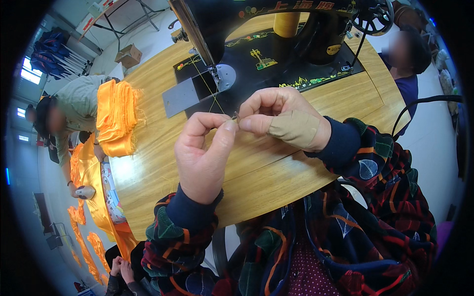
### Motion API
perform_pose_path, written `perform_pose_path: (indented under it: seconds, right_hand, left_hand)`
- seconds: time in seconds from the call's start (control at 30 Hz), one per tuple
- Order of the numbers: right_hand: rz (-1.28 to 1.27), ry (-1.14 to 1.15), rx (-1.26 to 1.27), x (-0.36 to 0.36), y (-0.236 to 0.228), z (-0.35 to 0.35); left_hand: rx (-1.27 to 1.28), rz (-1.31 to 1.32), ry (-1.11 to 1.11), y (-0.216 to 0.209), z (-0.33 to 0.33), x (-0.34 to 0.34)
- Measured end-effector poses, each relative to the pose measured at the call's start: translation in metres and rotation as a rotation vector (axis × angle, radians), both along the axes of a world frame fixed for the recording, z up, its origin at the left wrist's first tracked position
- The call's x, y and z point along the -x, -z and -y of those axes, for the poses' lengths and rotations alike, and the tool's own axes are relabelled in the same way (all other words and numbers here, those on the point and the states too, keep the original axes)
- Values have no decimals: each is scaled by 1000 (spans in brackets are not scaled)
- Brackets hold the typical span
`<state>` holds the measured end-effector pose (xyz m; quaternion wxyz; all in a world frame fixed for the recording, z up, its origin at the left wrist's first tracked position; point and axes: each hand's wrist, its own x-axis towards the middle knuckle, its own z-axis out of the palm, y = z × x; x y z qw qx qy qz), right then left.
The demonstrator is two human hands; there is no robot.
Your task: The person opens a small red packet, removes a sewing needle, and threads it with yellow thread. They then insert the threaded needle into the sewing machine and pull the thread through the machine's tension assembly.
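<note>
Clearly, in the head view, the person's left hand (202,150) has thumb and forefinger pinched together at the end of the yellow thread (216,97), which runs toward 11 o'clock across the machine bed, while the right hand (284,116), with a beige wrap (296,129) around its thumb side, closes its fingertips on a tiny dark piece (237,114) too small to identify. Both hands nearly meet above the wooden counter (256,185), with the black sewing machine (318,42) toward 1 o'clock and stacked orange fabric (116,118) toward 9 o'clock.
</note>
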<state>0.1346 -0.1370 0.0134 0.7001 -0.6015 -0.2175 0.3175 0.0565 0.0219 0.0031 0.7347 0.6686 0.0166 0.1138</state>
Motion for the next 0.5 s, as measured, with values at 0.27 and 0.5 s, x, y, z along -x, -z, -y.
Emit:
perform_pose_path:
  seconds: [0.27,0.5]
  right_hand:
    - [3,-3,-19,0,1,-1]
    - [-89,20,-4,1,-6,1]
  left_hand:
    - [25,4,3,0,0,0]
    - [52,-17,-6,-1,2,0]
